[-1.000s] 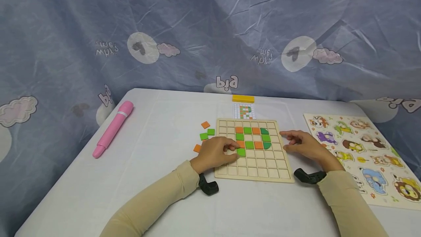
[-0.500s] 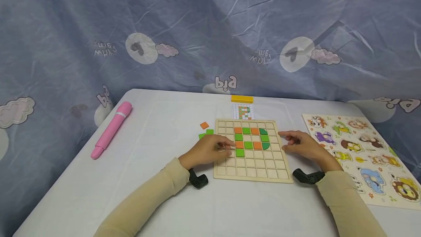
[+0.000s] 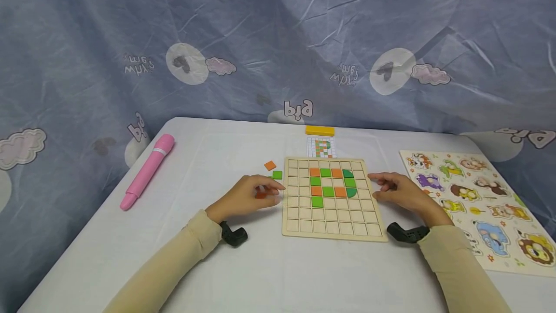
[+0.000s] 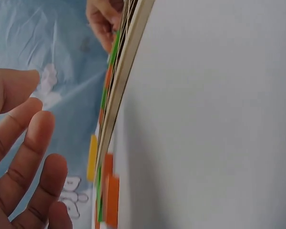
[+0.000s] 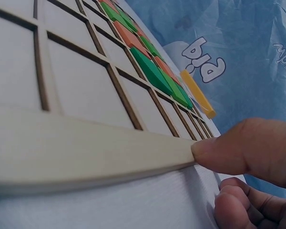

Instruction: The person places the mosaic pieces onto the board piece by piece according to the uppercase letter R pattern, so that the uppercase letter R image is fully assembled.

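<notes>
A wooden grid board lies on the white table, with orange, green and dark green tiles set in some squares. My left hand hovers just left of the board, thumb and fingers apart and holding nothing. Loose tiles lie near it: an orange one, a green one and another orange one seen between the fingers. The left wrist view shows loose orange tiles past the fingertips. My right hand touches the board's right edge with fingertips; its other fingers bend beneath.
Behind the board lie a printed pattern card and a yellow block. An animal puzzle board lies at the right, partly behind the right forearm. A pink stick-shaped object lies at the far left. A patterned curtain hangs behind.
My left hand has moved left off the board to the loose tiles, leaving the lowest green tile in its square. My right hand has stayed at the board's edge.
</notes>
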### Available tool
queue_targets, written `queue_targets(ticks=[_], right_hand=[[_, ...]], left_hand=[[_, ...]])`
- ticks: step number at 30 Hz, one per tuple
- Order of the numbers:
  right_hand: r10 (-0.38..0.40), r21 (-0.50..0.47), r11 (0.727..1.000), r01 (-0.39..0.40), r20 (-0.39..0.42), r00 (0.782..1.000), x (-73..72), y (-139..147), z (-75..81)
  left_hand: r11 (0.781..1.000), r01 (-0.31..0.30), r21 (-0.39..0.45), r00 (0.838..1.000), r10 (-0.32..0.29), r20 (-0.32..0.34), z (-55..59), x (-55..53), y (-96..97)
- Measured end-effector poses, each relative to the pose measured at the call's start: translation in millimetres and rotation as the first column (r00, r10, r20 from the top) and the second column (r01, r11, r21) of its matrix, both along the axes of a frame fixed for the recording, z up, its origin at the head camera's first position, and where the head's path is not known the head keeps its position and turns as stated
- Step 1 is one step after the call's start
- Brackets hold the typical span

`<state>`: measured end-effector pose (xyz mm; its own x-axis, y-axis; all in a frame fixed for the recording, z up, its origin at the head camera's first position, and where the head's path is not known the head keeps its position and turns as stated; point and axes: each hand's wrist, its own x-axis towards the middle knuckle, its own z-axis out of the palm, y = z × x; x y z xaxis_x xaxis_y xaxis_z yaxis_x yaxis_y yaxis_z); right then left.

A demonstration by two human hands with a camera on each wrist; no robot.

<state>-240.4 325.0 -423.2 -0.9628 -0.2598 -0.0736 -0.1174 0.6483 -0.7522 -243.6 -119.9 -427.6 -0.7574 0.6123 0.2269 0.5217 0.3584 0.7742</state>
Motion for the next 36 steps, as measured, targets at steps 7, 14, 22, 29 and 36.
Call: queue_targets(ticks=[7,14,22,29,36], right_hand=[[0.002,0.002,1.0,-0.002,0.004,1.0,-0.7,0,-0.1],[0.0,0.012,1.0,0.0,-0.008,1.0,-0.8,0,-0.7],[-0.008,0.016,1.0,0.008,-0.007,1.0,-0.8,0,-1.5],[-0.013,0.017,1.0,0.013,0.001,1.0,-1.1,0,-1.9],[-0.019,0.026,0.999,0.019,0.008,1.0,-0.8,-1,-0.9]], left_hand=[[0.997,-0.066,-0.031,0.998,0.065,-0.004,1.1,-0.1,-29.2],[0.996,-0.079,-0.03,0.997,0.079,-0.005,0.6,-1.8,-38.5],[0.996,-0.074,-0.043,0.997,0.073,-0.026,-1.6,-3.7,-40.3],[0.983,-0.127,-0.133,0.989,0.116,-0.086,-13.3,-9.1,-47.1],[0.962,-0.15,-0.228,0.986,0.128,-0.108,-19.1,-11.2,-51.0]])
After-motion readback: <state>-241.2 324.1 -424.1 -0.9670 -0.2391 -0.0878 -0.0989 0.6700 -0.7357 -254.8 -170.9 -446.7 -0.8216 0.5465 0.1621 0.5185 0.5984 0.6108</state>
